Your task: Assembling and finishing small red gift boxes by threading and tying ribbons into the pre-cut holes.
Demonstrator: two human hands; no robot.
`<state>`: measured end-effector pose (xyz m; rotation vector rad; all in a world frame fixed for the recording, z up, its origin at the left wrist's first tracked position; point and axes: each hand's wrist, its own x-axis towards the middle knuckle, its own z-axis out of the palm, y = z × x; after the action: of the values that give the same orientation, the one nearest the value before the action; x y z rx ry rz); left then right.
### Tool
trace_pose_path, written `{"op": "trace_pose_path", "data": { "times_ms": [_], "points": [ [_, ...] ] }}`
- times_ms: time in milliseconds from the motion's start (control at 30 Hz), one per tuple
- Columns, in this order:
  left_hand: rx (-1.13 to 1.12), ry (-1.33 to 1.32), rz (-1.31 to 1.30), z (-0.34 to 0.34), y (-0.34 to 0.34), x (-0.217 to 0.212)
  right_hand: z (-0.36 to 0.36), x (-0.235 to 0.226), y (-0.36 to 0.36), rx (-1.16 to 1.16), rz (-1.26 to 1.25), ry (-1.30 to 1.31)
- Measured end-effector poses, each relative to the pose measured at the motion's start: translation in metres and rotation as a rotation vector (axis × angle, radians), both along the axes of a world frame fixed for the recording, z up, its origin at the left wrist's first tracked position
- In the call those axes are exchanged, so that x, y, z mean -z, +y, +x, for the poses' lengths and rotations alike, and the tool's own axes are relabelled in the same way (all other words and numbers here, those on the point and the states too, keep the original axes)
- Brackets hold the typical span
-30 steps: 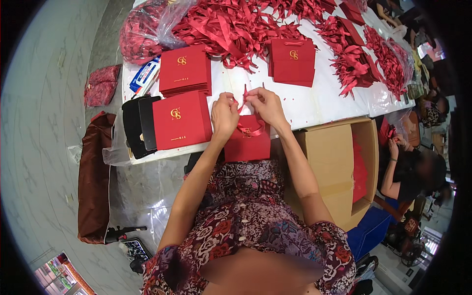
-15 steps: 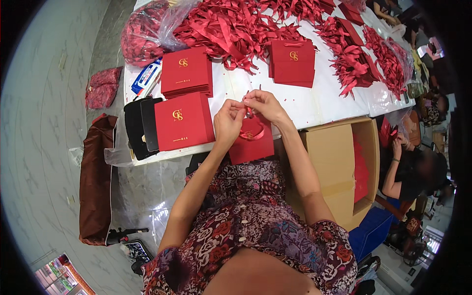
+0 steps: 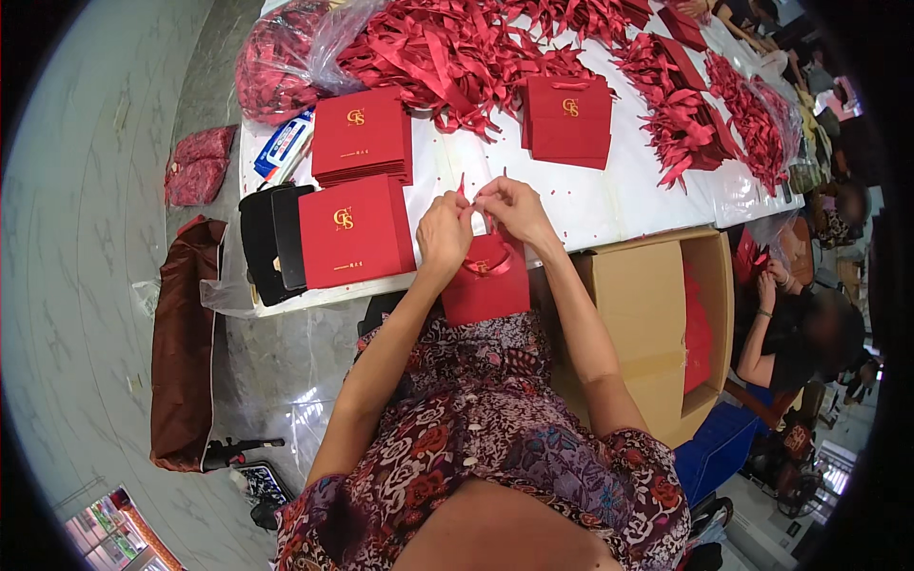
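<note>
A red paper gift bag (image 3: 486,297) with gold print rests at the table's front edge against my lap. Its red ribbon (image 3: 491,266) loops across the bag's upper part and runs up toward my fingers. My left hand (image 3: 444,230) is closed in a pinch on the ribbon, and a ribbon tip sticks up above its fingers. Close beside it, my right hand (image 3: 515,209) also pinches at the ribbon, thumb and fingertips together. The exact crossing of the ribbon between the fingertips is too small to make out.
Left of my hands lie two stacks of red bags, a near one (image 3: 357,233) and a far one (image 3: 360,133). More ribboned bags (image 3: 571,124) sit beyond. Loose red ribbons (image 3: 428,57) heap at the back. An open cardboard box (image 3: 633,324) stands right; another person works beyond it.
My hands have drawn slightly apart at the fingertips, with the ribbon still between them. A ribbon tip now shows above my left fingers. The bag stays in nearly the same spot.
</note>
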<state>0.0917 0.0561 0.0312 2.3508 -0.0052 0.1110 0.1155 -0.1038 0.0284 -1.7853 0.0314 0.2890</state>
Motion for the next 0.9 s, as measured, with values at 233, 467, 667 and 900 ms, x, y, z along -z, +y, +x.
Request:
{"op": "trace_pose_path", "data": {
  "times_ms": [233,467,667,900],
  "points": [
    [-0.114,0.174,-0.461,0.0,0.0,-0.001,-0.001,-0.012,0.007,0.028,0.233,0.043],
    [0.049,0.127,-0.367,-0.005,0.002,-0.026,-0.007,-0.011,0.007,-0.044,0.107,-0.087],
    [0.003,-0.229,-0.371,-0.025,0.007,-0.018,-0.007,-0.022,-0.006,0.177,0.17,-0.239],
    [0.232,0.061,-0.763,-0.05,0.014,-0.013,0.013,-0.013,-0.013,0.309,0.193,-0.18]
  ]
}}
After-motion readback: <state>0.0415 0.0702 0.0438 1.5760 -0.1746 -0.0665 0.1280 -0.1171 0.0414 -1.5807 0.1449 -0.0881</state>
